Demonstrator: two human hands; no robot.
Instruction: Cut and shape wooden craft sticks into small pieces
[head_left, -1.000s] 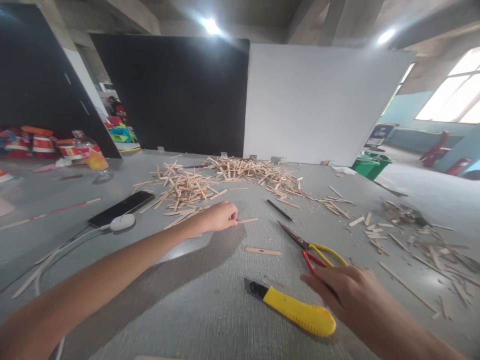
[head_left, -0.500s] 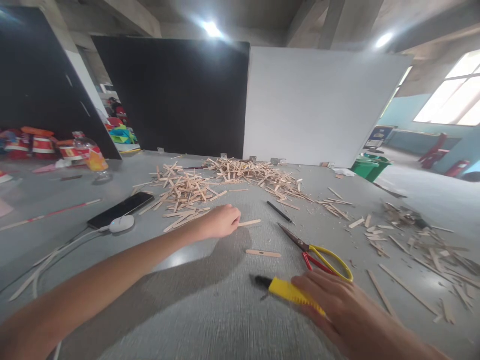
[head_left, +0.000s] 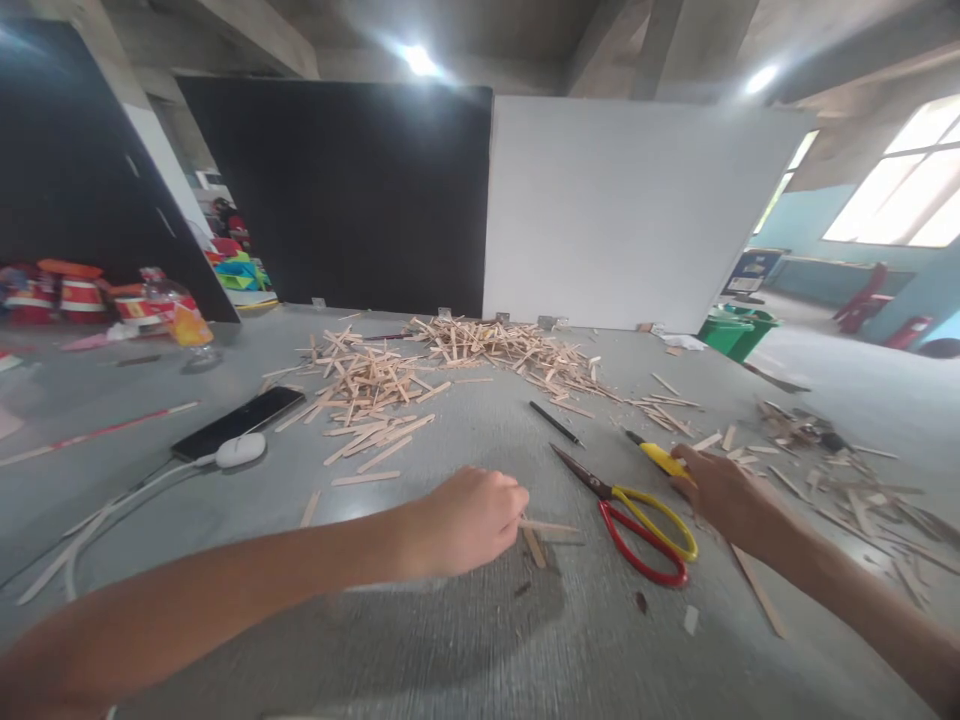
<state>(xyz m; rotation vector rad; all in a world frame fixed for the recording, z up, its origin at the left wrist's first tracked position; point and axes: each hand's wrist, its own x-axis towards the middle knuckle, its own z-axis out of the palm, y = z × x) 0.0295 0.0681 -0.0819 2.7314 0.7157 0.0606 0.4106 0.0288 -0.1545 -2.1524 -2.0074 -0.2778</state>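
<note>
Gray tabletop [head_left: 615,660] underneath, my curled left hand [head_left: 476,520] pinches a wooden stick [head_left: 553,526]. My right hand [head_left: 711,487] grips a yellow cutter [head_left: 660,458].

Yellow cutter [head_left: 661,459] moved right, past scissors [head_left: 604,490]; left hand [head_left: 480,522] closer.

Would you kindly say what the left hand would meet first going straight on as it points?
Beyond the wooden sticks just ahead of it, the left hand would probably meet the scissors first, though it might pass above them; its height is unclear.
</note>
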